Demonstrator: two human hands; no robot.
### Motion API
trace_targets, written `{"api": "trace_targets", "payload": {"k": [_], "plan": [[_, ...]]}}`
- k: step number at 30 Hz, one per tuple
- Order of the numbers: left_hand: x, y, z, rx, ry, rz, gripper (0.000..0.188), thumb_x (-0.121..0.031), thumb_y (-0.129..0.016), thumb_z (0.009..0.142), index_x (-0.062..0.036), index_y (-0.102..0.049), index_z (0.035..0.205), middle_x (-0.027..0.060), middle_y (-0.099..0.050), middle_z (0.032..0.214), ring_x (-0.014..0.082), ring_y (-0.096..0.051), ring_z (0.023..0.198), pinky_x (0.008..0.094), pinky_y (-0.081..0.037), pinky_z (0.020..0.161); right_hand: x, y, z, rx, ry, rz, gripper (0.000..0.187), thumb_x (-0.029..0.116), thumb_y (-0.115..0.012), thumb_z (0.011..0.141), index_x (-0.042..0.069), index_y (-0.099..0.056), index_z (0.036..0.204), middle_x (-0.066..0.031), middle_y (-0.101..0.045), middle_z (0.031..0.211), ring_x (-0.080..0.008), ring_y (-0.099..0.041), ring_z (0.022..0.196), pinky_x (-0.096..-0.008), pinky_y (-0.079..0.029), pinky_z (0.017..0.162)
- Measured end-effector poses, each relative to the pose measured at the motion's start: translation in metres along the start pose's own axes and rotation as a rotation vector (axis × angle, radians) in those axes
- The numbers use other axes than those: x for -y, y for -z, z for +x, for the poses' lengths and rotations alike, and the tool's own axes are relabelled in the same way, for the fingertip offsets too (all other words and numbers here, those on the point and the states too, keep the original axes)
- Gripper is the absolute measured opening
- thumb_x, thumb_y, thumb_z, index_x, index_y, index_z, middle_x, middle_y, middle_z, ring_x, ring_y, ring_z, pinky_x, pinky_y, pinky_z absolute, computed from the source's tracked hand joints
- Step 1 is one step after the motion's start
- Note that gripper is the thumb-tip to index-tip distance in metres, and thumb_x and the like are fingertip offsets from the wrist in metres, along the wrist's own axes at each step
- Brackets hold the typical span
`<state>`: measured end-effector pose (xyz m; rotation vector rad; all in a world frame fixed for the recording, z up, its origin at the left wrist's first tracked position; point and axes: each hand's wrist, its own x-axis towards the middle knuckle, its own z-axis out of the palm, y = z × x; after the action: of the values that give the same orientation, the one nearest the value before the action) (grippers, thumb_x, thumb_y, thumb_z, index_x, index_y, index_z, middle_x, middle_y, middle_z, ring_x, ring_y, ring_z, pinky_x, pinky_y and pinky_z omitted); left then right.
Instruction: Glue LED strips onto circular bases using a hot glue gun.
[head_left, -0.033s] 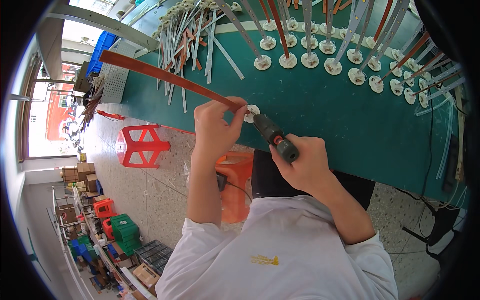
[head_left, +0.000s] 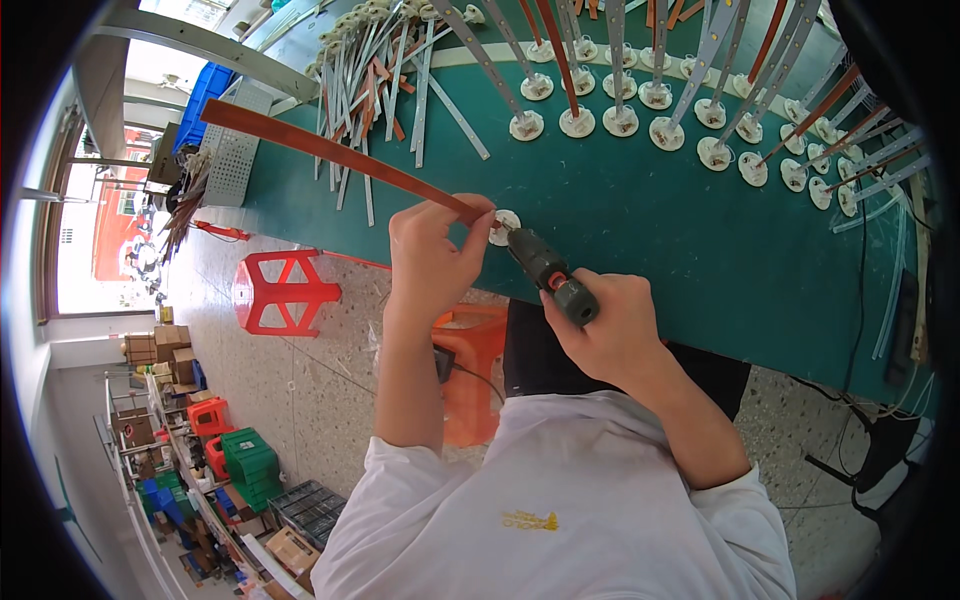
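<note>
My left hand pinches the lower end of a long, flat reddish-brown strip, which slants up to the left. At that end a small round white base is partly hidden by my fingers and the tool tip. My right hand is wrapped round a dark green glue gun with a red part, its nozzle at the base. Whether the nozzle touches the base I cannot tell. Beyond my hands, several round white bases stand on the table with grey or brown strips rising from them.
The green table runs across in front of me. A heap of loose metal strips lies at the far left. Clear thin rods and a black cable are at the right edge. A red stool stands on the floor.
</note>
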<state>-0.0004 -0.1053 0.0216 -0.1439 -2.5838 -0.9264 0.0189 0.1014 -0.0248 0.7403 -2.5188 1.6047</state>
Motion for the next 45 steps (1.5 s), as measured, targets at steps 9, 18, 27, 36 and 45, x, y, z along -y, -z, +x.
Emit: {"api": "trace_targets", "payload": {"k": [9,18,27,36,45], "plan": [[0.0,0.0,0.001,0.002,-0.008,0.006,0.009,0.001,-0.073,0.079,-0.0021,-0.074,0.087,0.0088,-0.072,0.077,0.0181,-0.066,0.06,0.028,-0.048,0.051,-0.001,0.002,0.0,0.022,0.001,0.011,0.025,0.015,-0.073,0.082,0.003,-0.058,0.067,-0.0147,-0.056,0.056,-0.0357,-0.057,0.051,-0.04,-0.042,0.047],[-0.003,0.001,0.001,0.007,-0.01,0.008,0.009,0.003,-0.072,0.08,-0.001,-0.074,0.088,0.0094,-0.072,0.077,0.0188,-0.069,0.065,0.0277,-0.049,0.052,-0.001,0.0,-0.001,0.006,-0.004,0.012,0.025,0.015,-0.073,0.082,0.003,-0.058,0.067,-0.0148,-0.057,0.057,-0.0361,-0.058,0.051,-0.0407,-0.043,0.048],[-0.004,0.002,0.001,0.019,0.02,0.023,0.01,0.003,-0.072,0.079,-0.0007,-0.074,0.088,0.0104,-0.073,0.078,0.0193,-0.072,0.069,0.0282,-0.05,0.054,0.002,0.006,0.0,0.054,-0.014,0.003,0.023,0.015,-0.073,0.081,0.004,-0.059,0.068,-0.0142,-0.057,0.057,-0.0357,-0.058,0.052,-0.0401,-0.044,0.049],[-0.005,0.002,0.003,0.025,0.025,0.011,0.009,0.002,-0.072,0.08,-0.001,-0.074,0.088,0.0098,-0.073,0.077,0.0189,-0.071,0.067,0.0281,-0.049,0.052,0.0,0.005,-0.001,0.014,-0.017,0.039,0.022,0.015,-0.073,0.081,0.003,-0.059,0.069,-0.0147,-0.058,0.058,-0.0363,-0.059,0.053,-0.0402,-0.044,0.049],[-0.008,0.005,0.001,0.033,0.05,0.019,0.009,0.002,-0.073,0.08,-0.0012,-0.074,0.088,0.0096,-0.073,0.077,0.0185,-0.071,0.067,0.0278,-0.049,0.051,0.009,0.01,0.002,0.114,-0.08,-0.073,0.02,0.014,-0.072,0.082,0.002,-0.061,0.071,-0.0164,-0.06,0.061,-0.0396,-0.059,0.056,-0.0406,-0.045,0.051]]}}
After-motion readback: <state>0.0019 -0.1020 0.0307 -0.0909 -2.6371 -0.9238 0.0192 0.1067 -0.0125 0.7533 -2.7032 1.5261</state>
